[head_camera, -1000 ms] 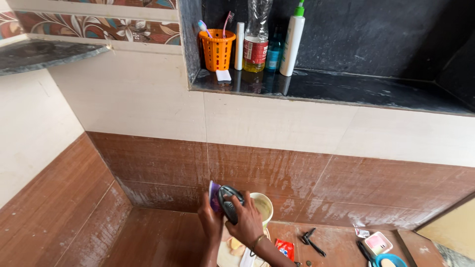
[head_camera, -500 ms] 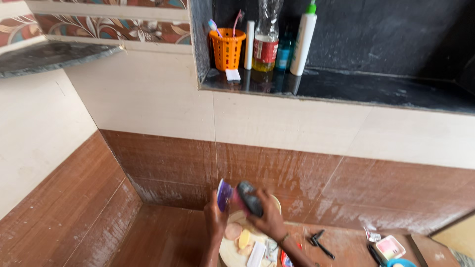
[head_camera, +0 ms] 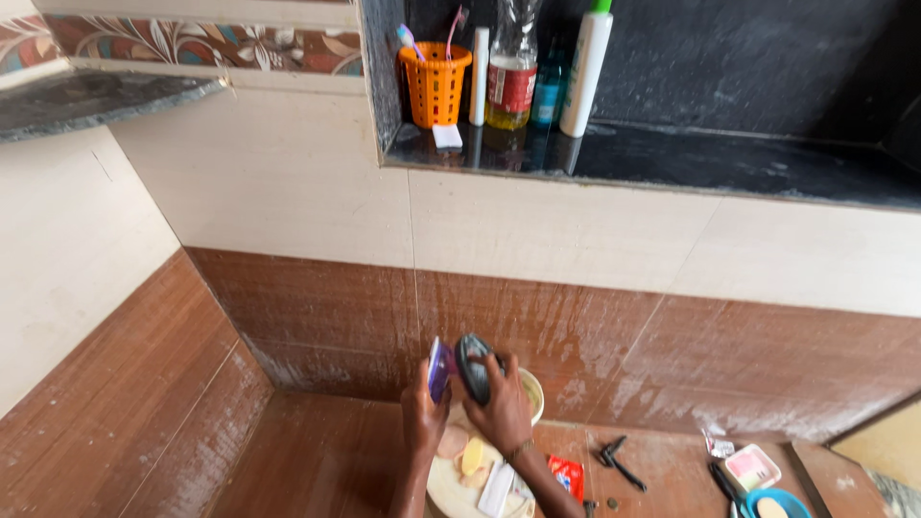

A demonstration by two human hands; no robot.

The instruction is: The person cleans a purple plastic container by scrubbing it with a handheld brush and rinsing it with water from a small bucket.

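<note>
— Start from the orange basket (head_camera: pixel 435 84). What's around it?

— It stands at the left end of the dark niche shelf (head_camera: pixel 672 158). Far left of the basket, a grey stone corner ledge (head_camera: pixel 96 91) juts from the wall. Right of the basket stand a white tube (head_camera: pixel 480 62), a clear bottle (head_camera: pixel 510 67) with a red label band and yellow liquid, a small blue-green bottle (head_camera: pixel 548 91), then a tall white bottle (head_camera: pixel 583 72) with a green cap. Beyond those the shelf runs bare to the right edge.

— And below?

— Straight down from the basket, past cream and brown wall tiles, the hands work over the brown floor. The left hand (head_camera: pixel 422 414) pinches a small purple packet (head_camera: pixel 439 367), held upright. The right hand (head_camera: pixel 501 408) is closed around a dark grey brush (head_camera: pixel 472 366), oval and ribbed, touching the packet's face (both held above a round tray (head_camera: pixel 451 484) of soap pieces).

— Further right?

— A red sachet (head_camera: pixel 568 473), a black razor (head_camera: pixel 614 459), and a pink-and-white soap box (head_camera: pixel 752 467), all on the floor, well below the basket.
</note>
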